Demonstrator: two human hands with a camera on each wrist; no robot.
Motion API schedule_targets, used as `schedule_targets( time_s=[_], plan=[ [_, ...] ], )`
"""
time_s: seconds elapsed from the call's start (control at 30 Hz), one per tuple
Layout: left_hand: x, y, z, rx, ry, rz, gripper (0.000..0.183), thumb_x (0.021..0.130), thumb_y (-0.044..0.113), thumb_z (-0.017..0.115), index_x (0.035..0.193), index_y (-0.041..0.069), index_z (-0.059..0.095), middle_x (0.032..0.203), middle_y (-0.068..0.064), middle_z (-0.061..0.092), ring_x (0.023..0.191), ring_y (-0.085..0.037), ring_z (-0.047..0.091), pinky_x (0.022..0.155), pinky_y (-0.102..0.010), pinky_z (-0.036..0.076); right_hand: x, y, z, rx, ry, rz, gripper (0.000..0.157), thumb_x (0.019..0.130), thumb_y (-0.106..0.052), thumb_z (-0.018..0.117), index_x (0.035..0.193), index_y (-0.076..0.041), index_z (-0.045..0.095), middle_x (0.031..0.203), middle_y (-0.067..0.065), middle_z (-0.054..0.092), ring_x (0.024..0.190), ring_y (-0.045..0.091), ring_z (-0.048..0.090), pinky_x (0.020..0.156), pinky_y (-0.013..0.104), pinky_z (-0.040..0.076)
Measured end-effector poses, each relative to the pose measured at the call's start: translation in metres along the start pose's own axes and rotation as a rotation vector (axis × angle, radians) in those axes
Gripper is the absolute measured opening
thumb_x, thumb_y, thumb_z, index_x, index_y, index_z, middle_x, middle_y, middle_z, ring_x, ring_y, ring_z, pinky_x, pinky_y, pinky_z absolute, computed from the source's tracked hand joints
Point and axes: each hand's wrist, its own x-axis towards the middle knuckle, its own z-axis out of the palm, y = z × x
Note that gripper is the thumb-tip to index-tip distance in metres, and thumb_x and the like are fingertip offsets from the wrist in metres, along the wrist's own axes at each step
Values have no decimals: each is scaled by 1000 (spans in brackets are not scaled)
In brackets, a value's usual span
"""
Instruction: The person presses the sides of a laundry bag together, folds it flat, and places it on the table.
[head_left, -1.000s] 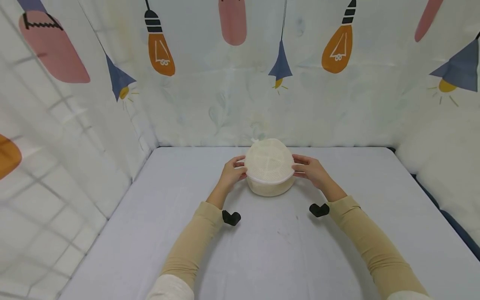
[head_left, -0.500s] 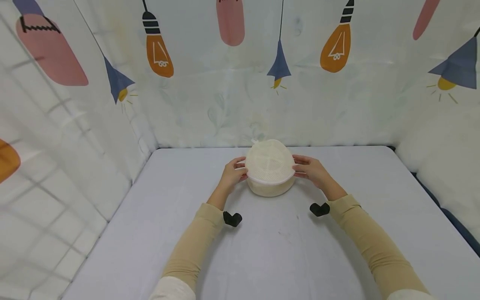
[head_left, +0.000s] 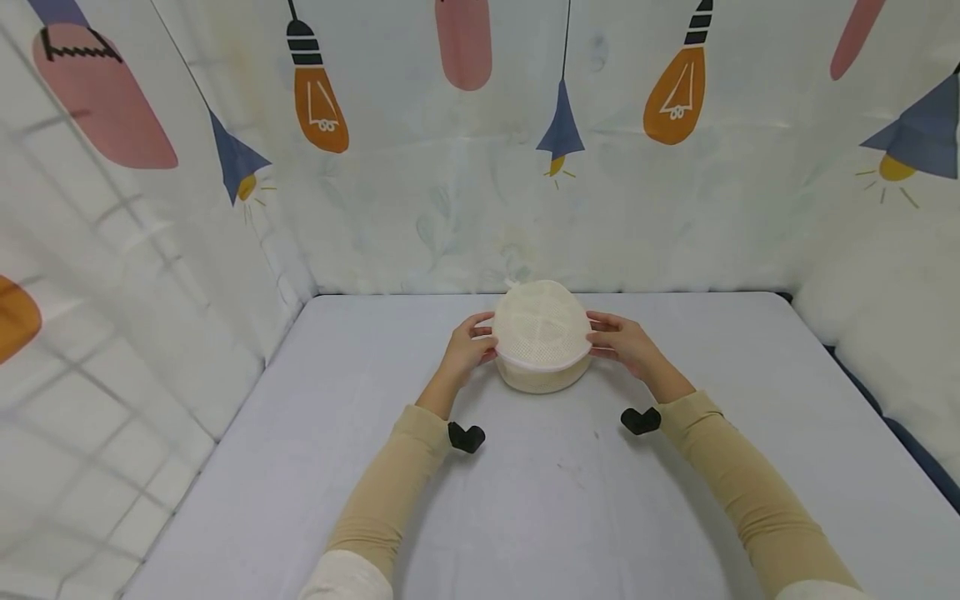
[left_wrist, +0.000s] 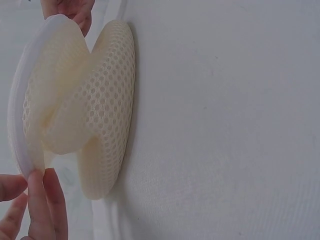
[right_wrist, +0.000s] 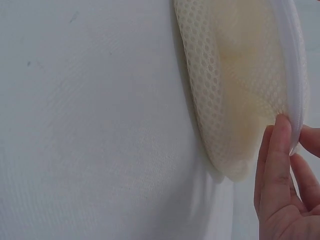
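Round cream mesh bag (head_left: 543, 329): white rim (left_wrist: 16, 110) pinched by fingers (left_wrist: 38, 205) of left hand (head_left: 462, 345) and right hand (head_left: 628, 342); base on bench (head_left: 540, 500).

Tan forearm sleeves (head_left: 390, 487), white upper sleeves (head_left: 349, 577), black heart-shaped wrist pieces (head_left: 467, 438).
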Motion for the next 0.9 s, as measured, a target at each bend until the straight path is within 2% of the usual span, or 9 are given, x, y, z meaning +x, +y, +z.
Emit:
schedule_targets(
  time_s=[0.6,0.9],
  plan=[
    [-3,-2,-2,6,-13,-16,53,98,-9,61,148,7,54,125,-18,57,83,-16,60,70,-20,55,-2,5,3,-12,-18,-10,62,102,2,59,158,1,33,158,26,38,94,5,63,87,25,56],
    [1,-4,-1,20,-16,-13,53,98,-9,61,147,9,55,124,-17,58,82,-15,60,73,-24,56,-1,9,5,-30,-9,-16,63,102,3,57,159,1,32,159,26,36,95,4,63,85,23,56]
  ],
)
